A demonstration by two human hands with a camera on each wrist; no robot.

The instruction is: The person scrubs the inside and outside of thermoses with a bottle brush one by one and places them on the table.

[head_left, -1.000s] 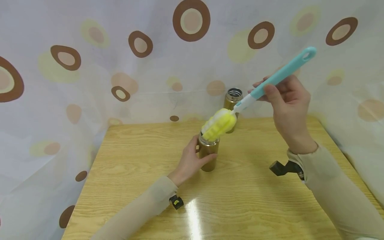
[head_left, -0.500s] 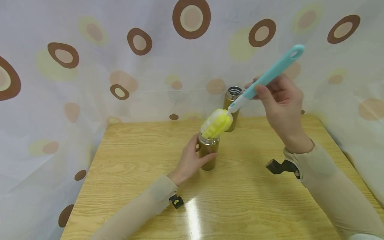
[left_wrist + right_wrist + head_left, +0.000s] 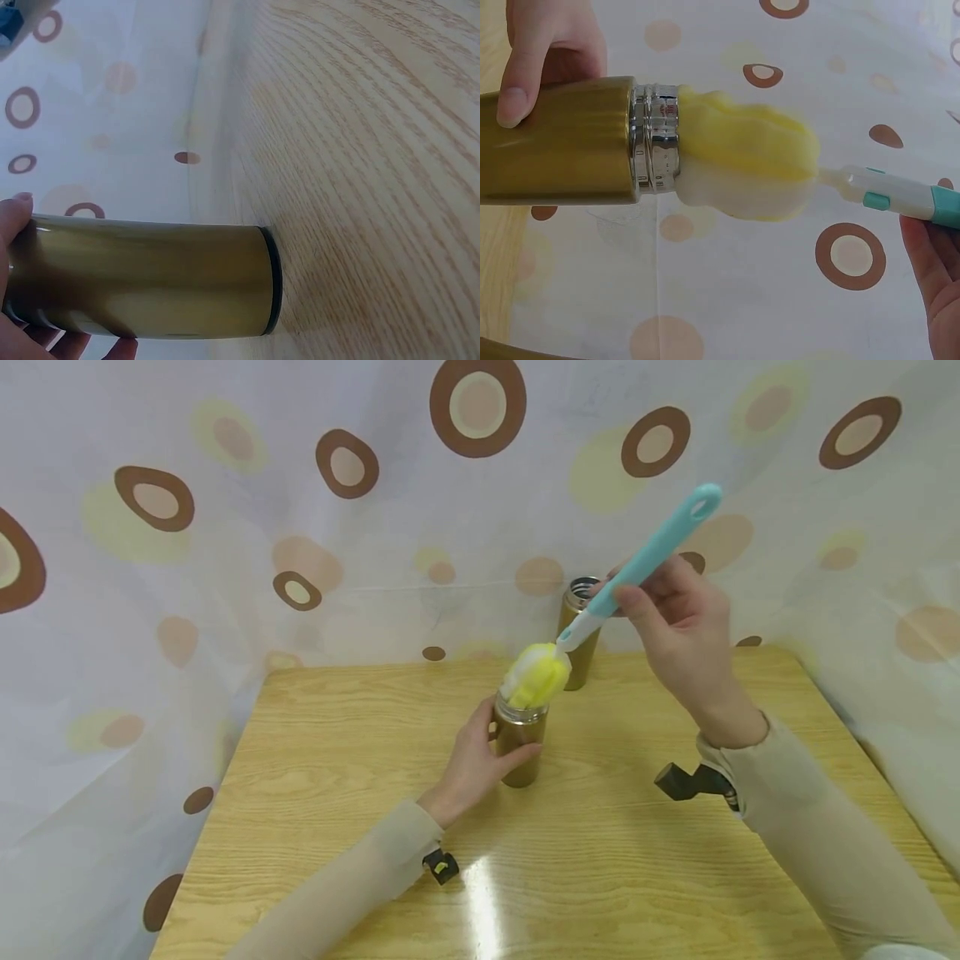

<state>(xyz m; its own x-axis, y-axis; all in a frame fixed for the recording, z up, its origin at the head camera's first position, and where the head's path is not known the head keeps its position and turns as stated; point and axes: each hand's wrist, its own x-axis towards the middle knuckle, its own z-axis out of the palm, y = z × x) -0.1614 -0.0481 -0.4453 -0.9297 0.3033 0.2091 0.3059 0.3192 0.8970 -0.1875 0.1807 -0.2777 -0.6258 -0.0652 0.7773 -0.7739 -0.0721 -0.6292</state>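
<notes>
My left hand (image 3: 471, 768) grips a gold thermos bottle (image 3: 517, 752) that stands upright on the wooden table, its mouth uncovered. The left wrist view shows fingers on both sides of the bottle (image 3: 165, 277) and its dark base at the tabletop. My right hand (image 3: 686, 631) pinches the turquoise handle of a bottle brush (image 3: 648, 556), tilted up to the right. The yellow and white sponge head (image 3: 742, 154) has its tip inside the bottle's silver threaded neck (image 3: 656, 139); most of the sponge shows outside, and the tip is hidden.
A second gold thermos bottle (image 3: 577, 656), also without a lid, stands behind near the table's back edge, partly covered by the brush and right hand. The wooden table (image 3: 360, 752) meets a patterned curtain (image 3: 375, 552) at the back and sides.
The right hand has moved left and slightly down, bringing the brush more upright and its sponge a little lower at the bottle mouth. The left hand and its bottle stay in place.
</notes>
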